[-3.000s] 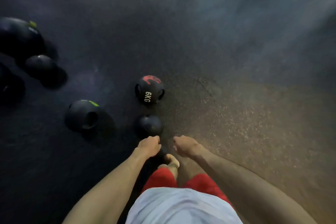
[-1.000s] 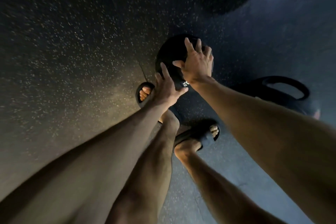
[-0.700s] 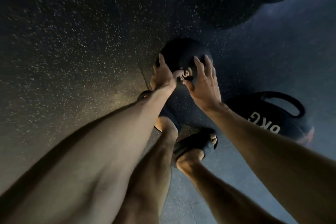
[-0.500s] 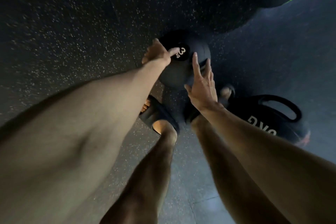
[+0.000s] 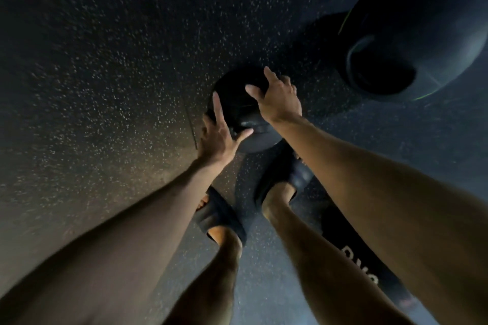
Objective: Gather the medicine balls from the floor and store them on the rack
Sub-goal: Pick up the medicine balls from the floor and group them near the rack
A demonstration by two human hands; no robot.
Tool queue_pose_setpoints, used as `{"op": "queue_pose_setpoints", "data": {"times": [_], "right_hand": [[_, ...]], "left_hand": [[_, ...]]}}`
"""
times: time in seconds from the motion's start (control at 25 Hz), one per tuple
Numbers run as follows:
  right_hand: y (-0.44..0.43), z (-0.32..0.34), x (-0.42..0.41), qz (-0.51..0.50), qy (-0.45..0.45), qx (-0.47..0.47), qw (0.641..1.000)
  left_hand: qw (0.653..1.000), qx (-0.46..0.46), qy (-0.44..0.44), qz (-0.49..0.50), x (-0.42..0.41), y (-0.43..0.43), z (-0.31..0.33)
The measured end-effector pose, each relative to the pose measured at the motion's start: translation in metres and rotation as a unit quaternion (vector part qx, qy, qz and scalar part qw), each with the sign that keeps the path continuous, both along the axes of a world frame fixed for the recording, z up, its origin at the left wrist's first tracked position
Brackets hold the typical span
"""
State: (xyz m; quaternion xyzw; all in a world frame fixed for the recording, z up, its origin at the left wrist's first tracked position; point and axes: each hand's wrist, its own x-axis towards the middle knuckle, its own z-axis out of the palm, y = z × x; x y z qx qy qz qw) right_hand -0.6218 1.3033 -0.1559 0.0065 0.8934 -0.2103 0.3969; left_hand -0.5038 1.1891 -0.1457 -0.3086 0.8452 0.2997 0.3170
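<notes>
A person bends over a small black medicine ball (image 5: pixel 237 87) low at the floor (image 5: pixel 105 60), at the pick-up step. The left hand (image 5: pixel 219 134) presses its near side, fingers spread; the right hand (image 5: pixel 277 97) curls over its top. Next probably comes a firm two-handed lift toward the unseen rack. Beyond the grip, rightward, lies a larger green-striped ball (image 5: pixel 412 42). A handled ball (image 5: pixel 351 243) and sandalled feet (image 5: pixel 285 179) crowd beneath.
</notes>
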Motion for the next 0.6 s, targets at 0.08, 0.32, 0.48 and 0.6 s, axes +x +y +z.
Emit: {"op": "queue_pose_setpoints", "data": {"times": [0.08,0.32,0.48,0.6], "right_hand": [[0.003,0.001,0.001,-0.040,0.055,-0.034,0.997],[0.022,0.004,0.020,0.000,0.046,-0.084,0.995],[-0.007,-0.002,-0.037,-0.017,0.009,-0.054,0.998],[-0.019,-0.005,-0.089,-0.012,-0.032,-0.012,0.999]], "left_hand": [[0.999,0.005,-0.021,0.044,-0.035,-0.007,-0.006],[0.988,-0.014,-0.076,0.134,-0.115,-0.029,-0.013],[0.973,-0.033,-0.017,0.227,-0.145,-0.029,-0.007],[0.992,-0.003,0.017,0.127,-0.135,-0.016,0.003]]}}
